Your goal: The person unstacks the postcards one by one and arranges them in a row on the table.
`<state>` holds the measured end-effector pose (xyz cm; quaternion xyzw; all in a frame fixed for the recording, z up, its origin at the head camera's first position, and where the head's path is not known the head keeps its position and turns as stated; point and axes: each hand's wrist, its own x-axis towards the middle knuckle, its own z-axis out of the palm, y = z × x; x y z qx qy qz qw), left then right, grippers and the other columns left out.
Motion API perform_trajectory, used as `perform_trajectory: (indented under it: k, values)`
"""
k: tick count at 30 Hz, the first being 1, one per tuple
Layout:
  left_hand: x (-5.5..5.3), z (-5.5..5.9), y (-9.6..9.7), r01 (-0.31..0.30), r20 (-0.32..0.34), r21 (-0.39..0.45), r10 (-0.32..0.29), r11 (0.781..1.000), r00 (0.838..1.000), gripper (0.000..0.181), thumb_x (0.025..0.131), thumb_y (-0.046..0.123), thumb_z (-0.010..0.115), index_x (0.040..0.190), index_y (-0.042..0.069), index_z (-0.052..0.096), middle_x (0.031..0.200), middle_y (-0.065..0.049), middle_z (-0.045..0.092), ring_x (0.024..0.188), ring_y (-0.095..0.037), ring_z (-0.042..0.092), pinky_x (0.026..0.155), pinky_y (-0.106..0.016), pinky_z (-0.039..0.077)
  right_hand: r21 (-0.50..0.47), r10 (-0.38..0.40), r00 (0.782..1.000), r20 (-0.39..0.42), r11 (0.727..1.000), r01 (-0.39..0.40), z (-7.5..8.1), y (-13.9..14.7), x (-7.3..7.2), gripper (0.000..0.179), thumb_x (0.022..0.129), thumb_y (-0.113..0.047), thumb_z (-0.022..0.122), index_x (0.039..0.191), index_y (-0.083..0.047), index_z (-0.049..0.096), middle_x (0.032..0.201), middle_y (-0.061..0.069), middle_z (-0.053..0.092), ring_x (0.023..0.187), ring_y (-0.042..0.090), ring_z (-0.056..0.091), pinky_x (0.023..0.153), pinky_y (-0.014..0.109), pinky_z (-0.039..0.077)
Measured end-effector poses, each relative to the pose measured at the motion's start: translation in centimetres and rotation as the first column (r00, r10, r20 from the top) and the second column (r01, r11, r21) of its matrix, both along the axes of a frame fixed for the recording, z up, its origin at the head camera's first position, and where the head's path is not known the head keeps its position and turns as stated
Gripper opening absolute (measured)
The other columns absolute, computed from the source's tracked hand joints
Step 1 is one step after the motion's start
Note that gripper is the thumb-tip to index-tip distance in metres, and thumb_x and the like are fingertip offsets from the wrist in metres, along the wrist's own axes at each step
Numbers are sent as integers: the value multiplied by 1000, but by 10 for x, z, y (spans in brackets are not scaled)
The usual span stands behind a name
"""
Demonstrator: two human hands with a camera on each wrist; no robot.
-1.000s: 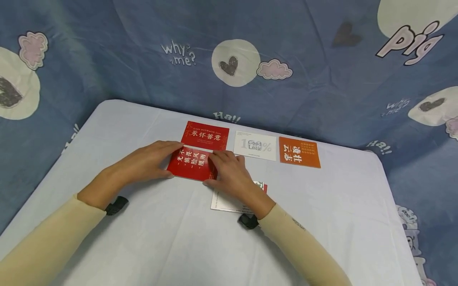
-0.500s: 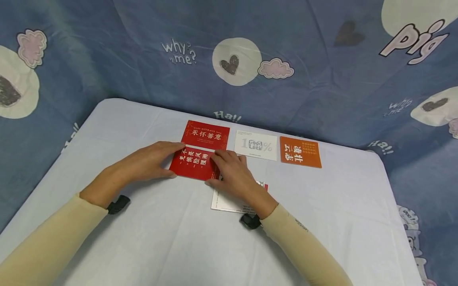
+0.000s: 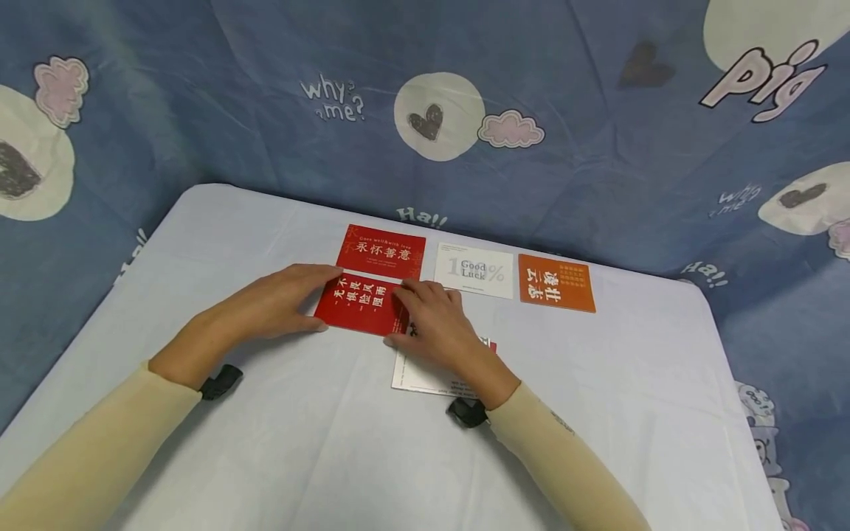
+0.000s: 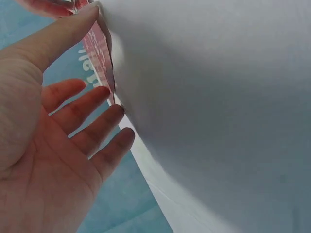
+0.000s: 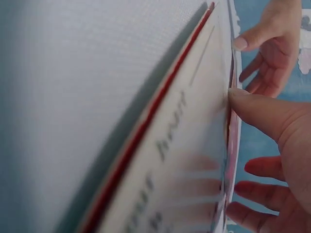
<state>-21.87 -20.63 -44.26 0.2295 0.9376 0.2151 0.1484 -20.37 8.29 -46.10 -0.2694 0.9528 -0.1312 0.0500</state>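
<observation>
A red card with white characters [image 3: 358, 304] lies flat on the white cloth in the head view, between my two hands. My left hand [image 3: 275, 301] is at its left end, index fingertip by the far corner and thumb by the near one; in the left wrist view the fingers are spread and fairly straight. At the right end, my right hand [image 3: 434, 324] touches the card with fingers over its far side and thumb at the near edge. Directly beyond lies a second red card [image 3: 381, 251], edge to edge with it. Partly under my right hand lies a white card [image 3: 421, 376] with dark print.
To the right along the back are a white "Good Luck" card [image 3: 474, 270] and an orange card [image 3: 556, 283]. The cloth-covered table [image 3: 319, 457] ends at a blue patterned curtain [image 3: 265, 110].
The near red card has shifted very slightly right, meeting the far red card more closely. Both hands have moved right along with it, the right hand a little more.
</observation>
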Motion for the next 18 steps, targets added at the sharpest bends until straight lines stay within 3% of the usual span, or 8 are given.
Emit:
perform_trajectory:
  k: [6,10,13,18]
  values:
    - [1,0,3,0,-51,-3,0,1000,999,99,77,25,95,158,4,43,157,-21,45,143,-41,41,106,-63,48,-50,21,1000,17,999,-20,3,9,3,84,85,-51,84,153,-15,50,148,3,57,137,23,50,115,50,36]
    - [3,1,11,14,-106,10,-13,1000,994,100,77,30,95,159,4,43,158,-20,44,144,-40,39,108,-62,46,-93,40,999,28,995,-37,7,16,6,85,84,-50,85,153,-15,51,148,2,57,136,23,51,116,44,41]
    - [7,3,22,49,-139,28,-45,998,989,99,77,33,94,158,5,43,158,-19,45,144,-39,40,111,-62,44,-116,46,998,51,992,-39,12,23,10,88,83,-51,86,154,-16,50,149,2,57,137,22,52,112,42,47]
    - [20,1,49,150,-183,46,-140,988,973,99,79,41,92,158,6,44,158,-14,47,146,-36,41,117,-57,38,-112,27,994,104,994,-15,20,37,19,95,81,-51,88,158,-17,46,154,3,53,141,23,48,113,43,46]
